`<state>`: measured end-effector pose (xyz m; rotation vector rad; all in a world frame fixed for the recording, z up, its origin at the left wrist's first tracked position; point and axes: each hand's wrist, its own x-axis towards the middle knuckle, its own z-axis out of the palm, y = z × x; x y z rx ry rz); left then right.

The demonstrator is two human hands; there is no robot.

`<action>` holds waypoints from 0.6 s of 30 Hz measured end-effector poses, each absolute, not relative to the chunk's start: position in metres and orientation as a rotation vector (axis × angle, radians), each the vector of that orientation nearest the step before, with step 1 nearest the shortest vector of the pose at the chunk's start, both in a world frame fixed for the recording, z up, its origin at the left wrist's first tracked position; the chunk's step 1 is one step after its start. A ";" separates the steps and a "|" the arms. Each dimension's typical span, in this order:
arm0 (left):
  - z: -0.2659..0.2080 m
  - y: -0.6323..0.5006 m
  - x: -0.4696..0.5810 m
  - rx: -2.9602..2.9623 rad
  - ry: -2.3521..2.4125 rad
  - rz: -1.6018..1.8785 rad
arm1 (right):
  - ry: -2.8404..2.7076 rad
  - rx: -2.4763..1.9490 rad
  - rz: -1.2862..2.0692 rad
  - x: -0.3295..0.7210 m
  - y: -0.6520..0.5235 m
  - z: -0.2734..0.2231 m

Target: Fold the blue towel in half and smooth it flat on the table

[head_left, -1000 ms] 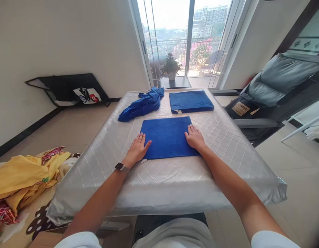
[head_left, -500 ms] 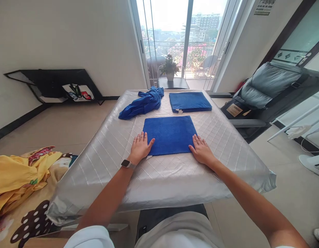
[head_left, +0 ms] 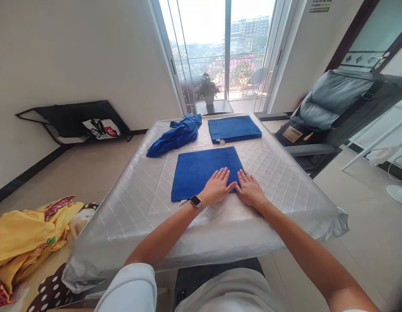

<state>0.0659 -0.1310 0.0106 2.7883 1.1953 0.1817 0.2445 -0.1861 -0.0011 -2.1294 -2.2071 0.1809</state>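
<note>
A blue towel [head_left: 197, 169], folded into a flat rectangle, lies in front of me on the silver quilted table cover [head_left: 132, 208]. My left hand [head_left: 217, 186], with a watch on the wrist, rests flat on the towel's right part, fingers stretched out. Beside it, my right hand [head_left: 250, 187] lies flat along the towel's right edge, fingers extended. The two thumbs are close together. A small white tag shows at the towel's near left corner. Farther back are a stack of folded blue towels [head_left: 235, 128] and a crumpled blue towel [head_left: 178, 136].
A grey recliner [head_left: 331, 104] with a dark bag stands right of the table. Yellow cloth [head_left: 25, 229] lies on a patterned cover at the left. Behind the table, a potted plant [head_left: 207, 89] sits on a chair by the glass door. A black folded frame [head_left: 80, 121] leans against the wall.
My left hand has slid right across the towel, from its left edge to near my right hand. My right hand stays at the right edge. The view has shifted slightly.
</note>
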 end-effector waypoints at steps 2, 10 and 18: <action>0.007 -0.130 0.100 2.796 1.136 0.213 | -2.219 -2.124 0.171 0.244 -0.188 0.000; -0.009 -0.133 0.075 2.739 1.277 0.191 | -2.198 -2.108 0.228 0.245 -0.188 -0.001; -0.023 -0.158 -0.073 2.633 1.606 0.056 | -2.205 -2.092 0.246 0.246 -0.187 -0.003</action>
